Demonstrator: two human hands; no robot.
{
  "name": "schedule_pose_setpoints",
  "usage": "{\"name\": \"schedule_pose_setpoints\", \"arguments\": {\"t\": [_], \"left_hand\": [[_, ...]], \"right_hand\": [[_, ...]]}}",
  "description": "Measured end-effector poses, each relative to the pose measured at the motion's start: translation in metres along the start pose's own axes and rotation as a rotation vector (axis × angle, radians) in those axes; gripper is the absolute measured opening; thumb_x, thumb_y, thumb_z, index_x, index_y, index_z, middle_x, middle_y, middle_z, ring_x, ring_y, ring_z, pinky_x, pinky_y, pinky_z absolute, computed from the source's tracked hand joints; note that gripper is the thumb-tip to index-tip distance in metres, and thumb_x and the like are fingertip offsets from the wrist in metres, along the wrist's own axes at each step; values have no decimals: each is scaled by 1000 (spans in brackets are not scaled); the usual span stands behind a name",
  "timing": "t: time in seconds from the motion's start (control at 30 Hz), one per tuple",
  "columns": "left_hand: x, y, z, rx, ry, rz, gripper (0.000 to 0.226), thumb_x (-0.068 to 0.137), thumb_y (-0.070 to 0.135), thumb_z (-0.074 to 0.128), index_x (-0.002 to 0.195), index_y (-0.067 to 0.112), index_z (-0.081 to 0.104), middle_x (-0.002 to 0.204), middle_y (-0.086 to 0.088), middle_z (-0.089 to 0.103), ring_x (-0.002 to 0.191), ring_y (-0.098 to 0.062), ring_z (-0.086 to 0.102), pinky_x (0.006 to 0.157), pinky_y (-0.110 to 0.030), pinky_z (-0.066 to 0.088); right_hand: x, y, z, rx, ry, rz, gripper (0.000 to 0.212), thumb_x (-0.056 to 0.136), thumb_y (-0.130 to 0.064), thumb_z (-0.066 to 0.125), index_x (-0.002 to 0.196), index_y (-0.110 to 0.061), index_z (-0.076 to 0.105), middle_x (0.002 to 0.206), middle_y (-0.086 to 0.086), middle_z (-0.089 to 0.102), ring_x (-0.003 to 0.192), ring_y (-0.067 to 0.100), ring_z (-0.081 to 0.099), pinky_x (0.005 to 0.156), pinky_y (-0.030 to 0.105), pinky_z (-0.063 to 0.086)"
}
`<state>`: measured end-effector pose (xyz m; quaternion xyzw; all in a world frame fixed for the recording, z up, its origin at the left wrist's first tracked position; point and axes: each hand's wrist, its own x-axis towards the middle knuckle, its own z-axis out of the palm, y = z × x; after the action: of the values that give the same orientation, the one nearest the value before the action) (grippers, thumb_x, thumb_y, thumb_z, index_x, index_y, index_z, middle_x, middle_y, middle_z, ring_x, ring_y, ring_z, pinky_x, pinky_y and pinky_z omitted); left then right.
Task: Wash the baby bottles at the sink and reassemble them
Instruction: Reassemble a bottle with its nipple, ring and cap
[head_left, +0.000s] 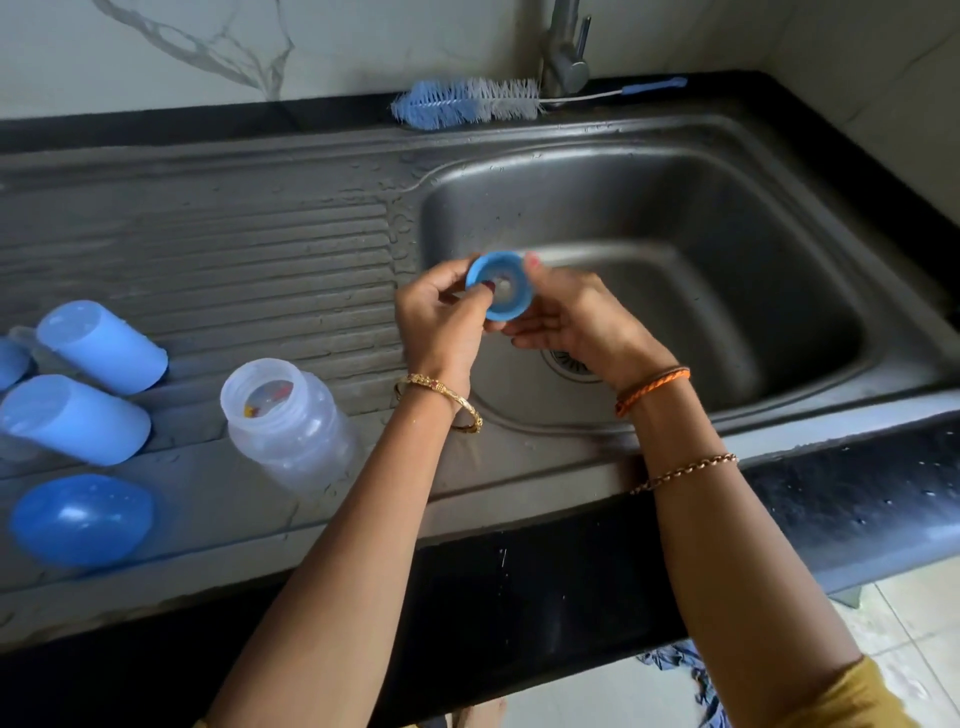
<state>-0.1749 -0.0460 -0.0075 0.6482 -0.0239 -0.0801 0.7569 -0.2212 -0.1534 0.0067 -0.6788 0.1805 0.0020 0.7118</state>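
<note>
- While the blue collar ring (500, 285) sits between both hands over the left part of the sink basin (727, 249), we judge the step to be washing or fitting its teat, so we want to turn the ring slowly and rub all round its inner rim.
- Our left hand (441, 317) pinches the near-left edge of the ring, its thumb pressed into the pale centre; our right hand (566, 317) cups the ring from the right and below, with one fingertip on its far edge. Both hands are curled around it, neither spread wide.
- We should keep the grip firm but light: the piece is probably wet and slippery, and a drop would send it toward the drain (569, 362) just below.
- The ring looks like smooth hard plastic, round, with a whitish, softer-looking middle; whether that is the teat itself we cannot tell, since motion blur smears it.
- A blurred grey streak crosses the basin behind the ring; we cannot say what it is.
- Outward to the left, an open clear bottle (291, 428) stands tilted on the draining board (234, 249), with three blue caps (104, 345) beyond it, all well apart from the hands.
- A bottle brush (467, 101) lies on the tabletop behind the sink, beside the tap (566, 57).
</note>
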Motion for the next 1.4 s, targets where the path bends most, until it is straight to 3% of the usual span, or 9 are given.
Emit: {"name": "schedule_pose_setpoints", "arguments": {"t": [0.1, 0.43, 0.6, 0.77, 0.83, 0.97, 1.17, 1.27, 1.4], "left_hand": [[0, -1, 3, 0, -30, -7, 24, 82, -6, 57, 102, 1, 67, 80, -4, 63, 50, 1, 58, 48, -13, 46], [-27, 15, 4, 84, -105, 109, 23, 75, -7, 66, 91, 10, 70, 69, 1, 62, 50, 1, 57, 45, -14, 45], [-57, 45, 6, 202, -114, 191, 20, 80, -3, 64, 97, 5, 70, 94, -7, 66, 82, -27, 67, 52, -24, 56], [-83, 70, -4, 232, -126, 297, 28, 90, 11, 56, 119, 12, 58, 120, -6, 58, 84, -15, 63, 73, -33, 57], [-97, 78, -14, 157, -152, 294, 19, 91, 11, 55, 109, 17, 60, 110, 0, 60, 76, -9, 62, 63, -23, 56], [-111, 81, -38, 246, -175, 365, 18, 90, 7, 56, 105, 14, 63, 96, 7, 60, 79, -8, 62, 63, -26, 55], [-108, 79, -88, 199, 220, 702, 18, 86, 16, 58, 103, 14, 59, 102, -5, 59, 79, -8, 55, 63, -21, 51], [-106, 67, -113, 141, 390, 611, 34, 82, 23, 61, 112, 12, 51, 109, 11, 49, 96, -12, 51, 82, -20, 44], [-98, 42, -137, 200, 272, 319, 70, 70, 24, 80, 127, 10, 41, 122, 10, 41, 113, -12, 44, 93, -16, 34]], "right_hand": [[1, 1, -8, 189, -23, 113, 51, 100, -45, 19, 113, -15, 58, 82, 9, 63, 72, 15, 60, 59, 20, 50], [-38, 11, 0, 471, 61, -21, 19, 95, -8, 44, 95, -10, 62, 77, 2, 68, 71, 12, 65, 62, 17, 52], [-64, -16, 9, 451, 217, -19, 17, 88, 4, 48, 98, 3, 62, 76, 11, 63, 67, 17, 59, 63, 21, 49], [-97, -68, -6, 495, 315, -348, 16, 71, 0, 63, 65, -11, 72, 62, -1, 68, 55, 6, 62, 55, 16, 52], [-103, -65, -9, 331, 433, -364, 14, 68, -3, 67, 60, -13, 74, 63, 1, 69, 58, 6, 64, 54, 18, 52], [-96, -27, 18, -615, 852, -173, 9, 77, -17, 68, 80, -11, 74, 80, 15, 70, 83, 32, 65, 69, 32, 46], [-103, -42, 42, 260, 549, -313, 31, 79, -13, 73, 107, -5, 62, 68, -2, 59, 54, 6, 59, 55, 20, 52], [-112, -61, 66, 266, 401, -364, 33, 80, -8, 70, 110, -7, 58, 70, 1, 60, 56, 5, 60, 58, 20, 55], [-115, -71, 106, 67, 295, -486, 37, 76, 3, 70, 110, -1, 56, 75, 7, 63, 67, 12, 62, 67, 23, 54]]}}
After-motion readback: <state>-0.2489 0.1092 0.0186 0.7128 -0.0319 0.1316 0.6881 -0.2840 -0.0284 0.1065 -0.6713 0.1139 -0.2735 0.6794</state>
